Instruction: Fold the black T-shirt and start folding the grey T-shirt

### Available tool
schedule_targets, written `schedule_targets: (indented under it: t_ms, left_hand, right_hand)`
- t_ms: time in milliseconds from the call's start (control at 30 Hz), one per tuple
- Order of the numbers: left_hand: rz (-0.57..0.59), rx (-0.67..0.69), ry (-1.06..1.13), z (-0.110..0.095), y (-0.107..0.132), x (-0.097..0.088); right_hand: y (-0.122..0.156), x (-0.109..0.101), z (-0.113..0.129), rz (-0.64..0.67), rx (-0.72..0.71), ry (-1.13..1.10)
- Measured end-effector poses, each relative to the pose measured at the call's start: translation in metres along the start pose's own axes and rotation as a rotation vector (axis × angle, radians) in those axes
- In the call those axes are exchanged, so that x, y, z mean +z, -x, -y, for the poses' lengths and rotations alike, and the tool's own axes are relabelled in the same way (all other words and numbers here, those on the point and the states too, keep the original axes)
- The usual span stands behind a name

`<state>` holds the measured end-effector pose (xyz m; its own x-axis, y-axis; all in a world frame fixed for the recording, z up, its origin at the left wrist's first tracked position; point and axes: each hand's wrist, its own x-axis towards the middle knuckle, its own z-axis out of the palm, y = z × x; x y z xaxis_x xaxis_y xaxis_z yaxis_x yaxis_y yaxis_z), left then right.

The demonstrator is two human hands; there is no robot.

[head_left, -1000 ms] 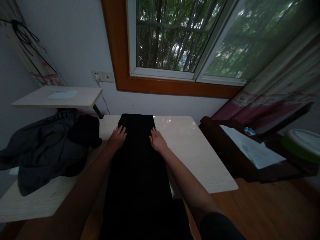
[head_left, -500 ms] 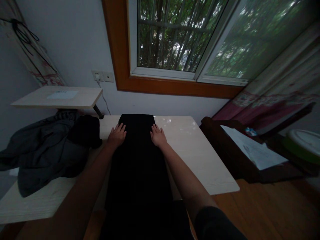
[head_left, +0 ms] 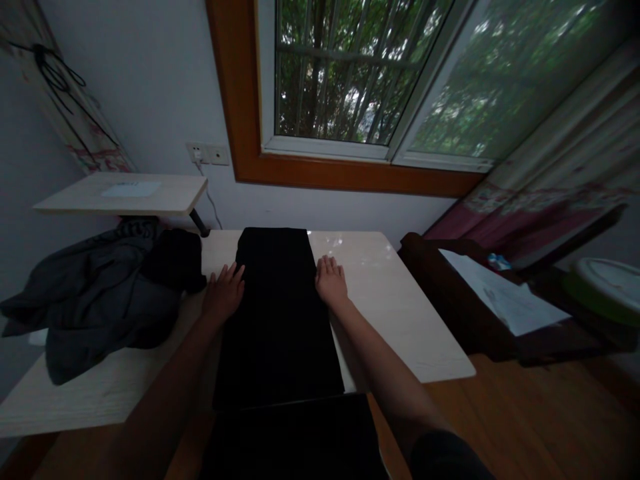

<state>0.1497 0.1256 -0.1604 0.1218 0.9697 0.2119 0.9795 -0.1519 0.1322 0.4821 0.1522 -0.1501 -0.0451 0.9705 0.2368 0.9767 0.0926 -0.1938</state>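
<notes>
Starts at the far left of the frame with a heap of grey clothing (head_left: 100, 287), then across to the left hand (head_left: 223, 293), just left of centre: open, palm down, with fingertips on the left edge of the black cloth (head_left: 275, 313). Lies flat mid-frame on the table (head_left: 405, 313), running lengthwise up toward the window (head_left: 345, 73), between both hands. On to the right hand (head_left: 331, 280): open, palm down, right beside the other edge, too close to call for contact.
</notes>
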Motion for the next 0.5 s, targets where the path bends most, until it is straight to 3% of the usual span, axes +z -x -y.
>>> schedule_targets:
  t_ms: [133, 333, 500]
  left_hand:
    - [-0.010, -0.015, 0.004, 0.000, 0.005, -0.001]
    - [-0.042, 0.000, -0.038, 0.001, 0.005, 0.000]
    - [-0.045, 0.008, -0.047, 0.000, 0.007, -0.003]
  right_hand:
    - [0.004, -0.011, 0.030, -0.050, -0.103, -0.065]
    - [0.018, -0.011, 0.102, 0.033, -0.462, -0.199]
    - [0.026, 0.006, 0.114, 0.118, -0.487, -0.193]
